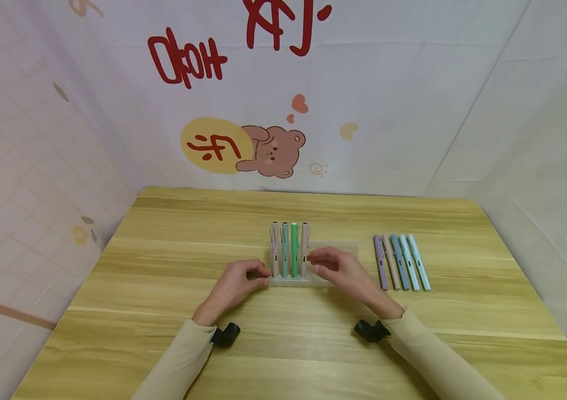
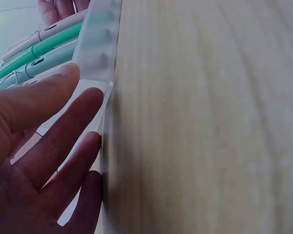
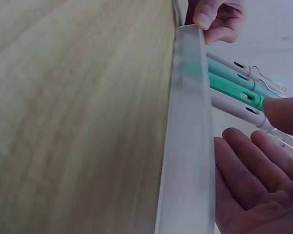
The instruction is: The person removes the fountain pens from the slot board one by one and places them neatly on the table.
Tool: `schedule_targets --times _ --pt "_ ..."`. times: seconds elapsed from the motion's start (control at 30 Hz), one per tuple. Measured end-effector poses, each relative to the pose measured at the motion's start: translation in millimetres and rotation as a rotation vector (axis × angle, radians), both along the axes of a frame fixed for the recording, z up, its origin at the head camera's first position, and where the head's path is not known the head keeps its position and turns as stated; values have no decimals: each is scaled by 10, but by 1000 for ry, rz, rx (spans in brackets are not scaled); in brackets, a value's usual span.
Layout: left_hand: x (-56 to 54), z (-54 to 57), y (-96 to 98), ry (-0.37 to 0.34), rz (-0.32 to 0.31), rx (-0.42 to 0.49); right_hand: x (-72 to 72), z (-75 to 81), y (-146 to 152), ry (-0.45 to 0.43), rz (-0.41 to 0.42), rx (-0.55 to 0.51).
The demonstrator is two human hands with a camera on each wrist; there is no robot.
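A clear pen stand (image 1: 313, 283) sits mid-table with several capped pens upright at its left end: a pinkish-grey pen (image 1: 275, 253), a teal pen (image 1: 285, 255), a green pen (image 1: 295, 253) and another pinkish-grey pen (image 1: 305, 250). My left hand (image 1: 235, 282) holds the stand's left end, thumb and index finger at its corner. In the left wrist view its thumb (image 2: 49, 92) lies by that corner. Beside the rightmost standing pen is my right hand (image 1: 343, 272), thumb and fingers apart, nothing between them. Its fingers (image 3: 249, 161) extend behind the stand in the right wrist view.
Right of the stand several pens lie side by side on the wooden table (image 1: 283, 344): a purple pen (image 1: 380, 264), a beige pen (image 1: 390, 264), a blue pen (image 1: 400, 264) and pale blue pens (image 1: 410, 264). A printed white cloth wall (image 1: 388, 83) stands behind the table.
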State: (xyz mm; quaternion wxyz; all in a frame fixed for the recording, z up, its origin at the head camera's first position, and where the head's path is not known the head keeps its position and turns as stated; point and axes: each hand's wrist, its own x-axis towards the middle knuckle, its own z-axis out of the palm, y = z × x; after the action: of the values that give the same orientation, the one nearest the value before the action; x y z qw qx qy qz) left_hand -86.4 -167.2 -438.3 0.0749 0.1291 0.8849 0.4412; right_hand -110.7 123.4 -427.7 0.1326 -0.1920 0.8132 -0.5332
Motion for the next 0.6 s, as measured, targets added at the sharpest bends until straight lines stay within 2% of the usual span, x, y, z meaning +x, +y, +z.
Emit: schedule_targets --times 0.23,0.6 --pt "3 25 -1 -9 -2 6 -47 -4 -111 -19 -12 64" --pt "-7 17 6 -15 7 -2 -100 -44 -211 -33 -37 105"
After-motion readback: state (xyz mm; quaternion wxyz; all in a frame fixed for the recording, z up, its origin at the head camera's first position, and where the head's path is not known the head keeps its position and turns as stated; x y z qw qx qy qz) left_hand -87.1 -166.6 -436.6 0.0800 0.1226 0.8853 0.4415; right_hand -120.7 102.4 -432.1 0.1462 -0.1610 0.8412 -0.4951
